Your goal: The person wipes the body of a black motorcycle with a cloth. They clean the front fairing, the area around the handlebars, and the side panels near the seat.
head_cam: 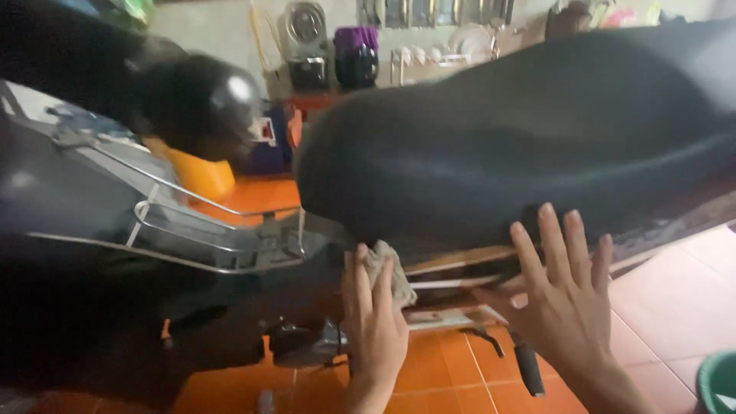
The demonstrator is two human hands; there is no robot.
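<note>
Down low, the left hand (373,322) presses a small grey rag (387,270) against the side of a motorbike, just under the seat, with its fingers laid flat over the cloth. The rag looks soft, light and floppy, so it likely bunches up easily and is best held by pinching a fold or pushing with flat fingers. Beside it, the right hand (563,295) is open, fingers spread, touching the lower edge of the big black seat (506,138). Under both hands lies an orange tiled floor (452,368). Farther left sits a metal rack (192,222). Far back stands a shelf with dishes (460,46).
</note>
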